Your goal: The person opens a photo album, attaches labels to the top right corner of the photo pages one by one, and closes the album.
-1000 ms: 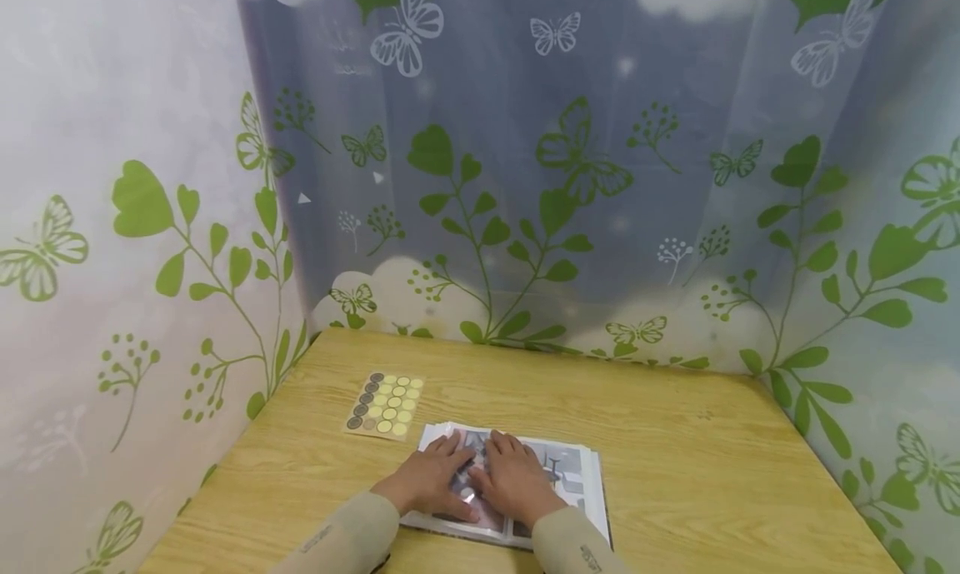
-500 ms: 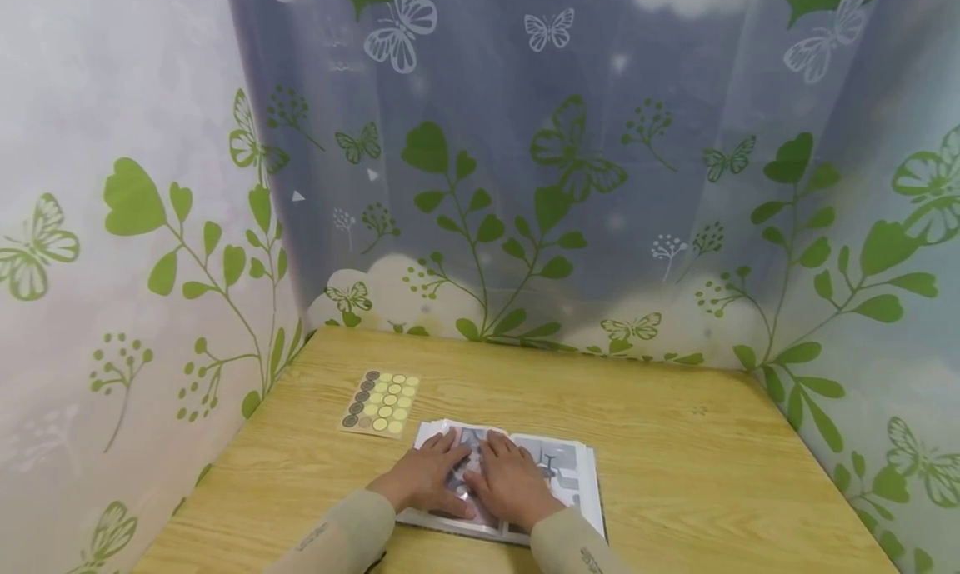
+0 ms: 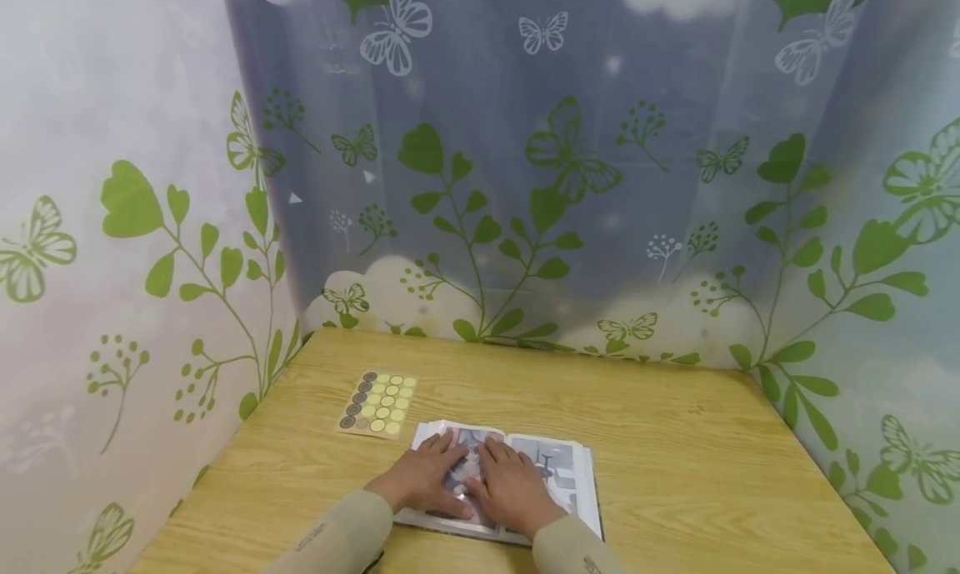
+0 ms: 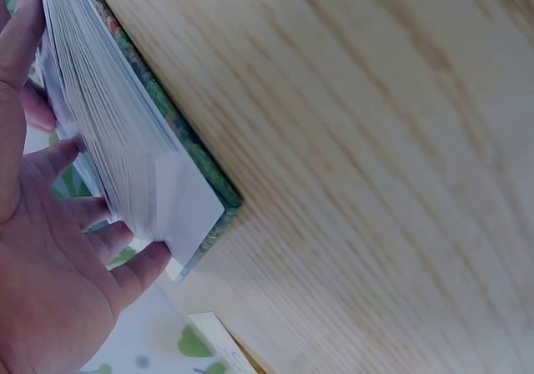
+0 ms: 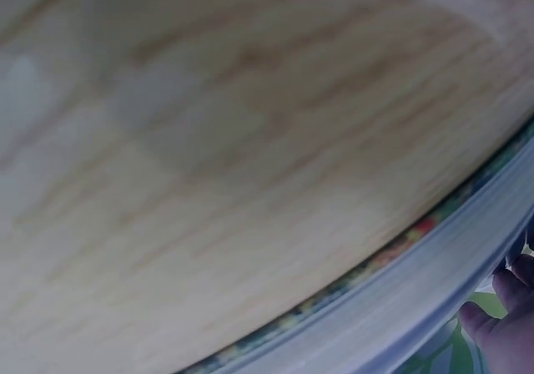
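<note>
Both hands flat on open album, near front edge of worktop.
Head view: left hand (image 3: 422,478) and right hand (image 3: 512,487) side by side, fingers straight, pressing on open photo album (image 3: 558,470) lying on wooden worktop (image 3: 675,441); sticker sheet (image 3: 377,404) just beyond album's left corner, apart from it. Left wrist view: left hand (image 4: 50,249) spread against page stack of album (image 4: 138,153), green cover edge on worktop (image 4: 375,157). Right wrist view: fingertips (image 5: 501,320) only, at album (image 5: 400,303) edge; blurred.
</note>
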Demonstrator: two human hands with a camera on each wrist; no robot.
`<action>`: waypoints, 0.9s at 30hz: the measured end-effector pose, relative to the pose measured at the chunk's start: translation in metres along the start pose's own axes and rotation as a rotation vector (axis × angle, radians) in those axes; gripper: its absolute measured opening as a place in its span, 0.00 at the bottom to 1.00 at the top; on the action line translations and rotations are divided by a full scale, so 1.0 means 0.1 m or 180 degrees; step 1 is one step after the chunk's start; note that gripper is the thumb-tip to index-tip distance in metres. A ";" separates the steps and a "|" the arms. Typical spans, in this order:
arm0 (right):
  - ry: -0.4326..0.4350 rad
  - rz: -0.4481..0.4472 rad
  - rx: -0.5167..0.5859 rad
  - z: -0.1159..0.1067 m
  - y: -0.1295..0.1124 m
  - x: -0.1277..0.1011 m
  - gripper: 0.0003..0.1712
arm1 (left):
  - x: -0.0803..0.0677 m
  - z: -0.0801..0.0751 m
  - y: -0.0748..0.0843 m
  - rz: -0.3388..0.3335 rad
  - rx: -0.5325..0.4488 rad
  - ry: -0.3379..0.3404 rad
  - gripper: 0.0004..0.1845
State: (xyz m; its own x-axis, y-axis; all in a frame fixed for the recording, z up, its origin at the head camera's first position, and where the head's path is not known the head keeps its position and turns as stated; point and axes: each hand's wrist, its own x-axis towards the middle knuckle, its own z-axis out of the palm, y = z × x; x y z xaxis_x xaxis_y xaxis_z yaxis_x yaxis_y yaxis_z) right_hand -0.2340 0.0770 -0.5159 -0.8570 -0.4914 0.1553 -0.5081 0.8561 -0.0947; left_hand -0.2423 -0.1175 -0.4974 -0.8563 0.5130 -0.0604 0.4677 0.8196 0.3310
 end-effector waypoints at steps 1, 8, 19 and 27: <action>0.0004 -0.0007 0.0007 0.01 0.01 0.00 0.36 | 0.00 0.00 0.00 0.0001 -0.0005 0.0002 0.52; -0.0050 0.0006 0.0098 -0.02 0.03 -0.03 0.35 | -0.01 -0.01 0.00 -0.0023 -0.0018 -0.0011 0.53; -0.0094 0.0041 0.0046 -0.04 0.05 -0.07 0.35 | 0.00 0.00 0.01 -0.0074 -0.0023 -0.0073 0.52; 0.0016 0.0035 0.0089 -0.04 0.10 -0.13 0.32 | 0.00 0.00 0.00 -0.0045 -0.0078 -0.0022 0.52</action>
State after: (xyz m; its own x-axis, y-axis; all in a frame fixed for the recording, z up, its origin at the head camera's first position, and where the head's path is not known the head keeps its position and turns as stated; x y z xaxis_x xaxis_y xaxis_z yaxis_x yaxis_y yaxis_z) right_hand -0.2280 0.0925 -0.5150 -0.8620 -0.4813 0.1589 -0.5010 0.8565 -0.1238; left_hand -0.2425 -0.1170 -0.4973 -0.8612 0.5031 -0.0718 0.4498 0.8204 0.3531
